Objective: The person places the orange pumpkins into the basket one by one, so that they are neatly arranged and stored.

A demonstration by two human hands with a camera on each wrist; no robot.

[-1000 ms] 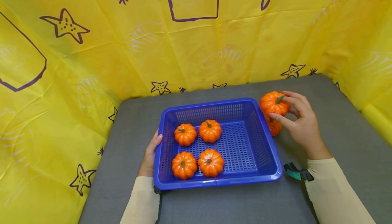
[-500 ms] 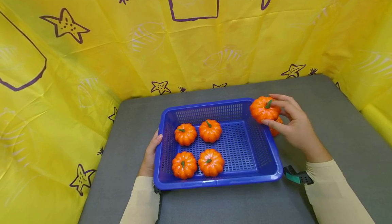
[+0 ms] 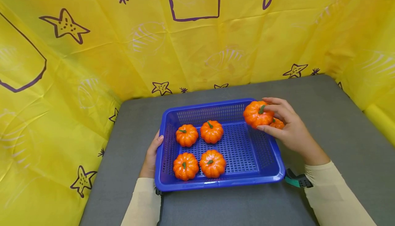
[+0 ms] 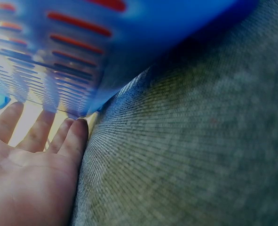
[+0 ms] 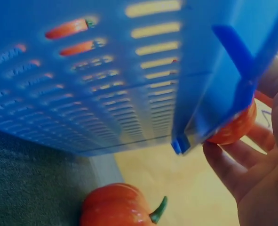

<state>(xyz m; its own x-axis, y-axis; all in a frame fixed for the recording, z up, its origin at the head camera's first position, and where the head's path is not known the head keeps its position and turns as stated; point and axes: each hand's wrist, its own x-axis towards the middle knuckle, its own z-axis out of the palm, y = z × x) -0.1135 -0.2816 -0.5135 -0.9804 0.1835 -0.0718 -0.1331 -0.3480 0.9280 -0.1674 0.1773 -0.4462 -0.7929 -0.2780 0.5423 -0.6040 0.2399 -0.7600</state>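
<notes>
Pinched by its side in my right hand (image 3: 290,126), a small shiny orange pumpkin (image 3: 256,115) with a green stem hangs over the basket's right rim. The blue plastic basket (image 3: 217,184) has slotted walls. My left hand (image 3: 152,155) holds its left side, thumb at the rim and fingers against the outer wall (image 4: 73,61). Inside, several similar pumpkins sit toward the left: a back one (image 3: 187,135), another beside it (image 3: 212,132), and front ones (image 3: 186,166) (image 3: 212,164). Another pumpkin (image 5: 117,207) stands outside the right wall, partly hidden behind my right hand in the head view.
A grey cloth-covered table (image 3: 240,209) lies under the basket. Yellow curtains (image 3: 197,54) with starfish and fish drawings rise at the back and both sides. Inside the basket, the slotted floor (image 3: 239,147) shows on the right.
My right hand has moved left with its pumpkin, from beside the basket to above its right rim. The left hand, basket and pumpkins inside stay put.
</notes>
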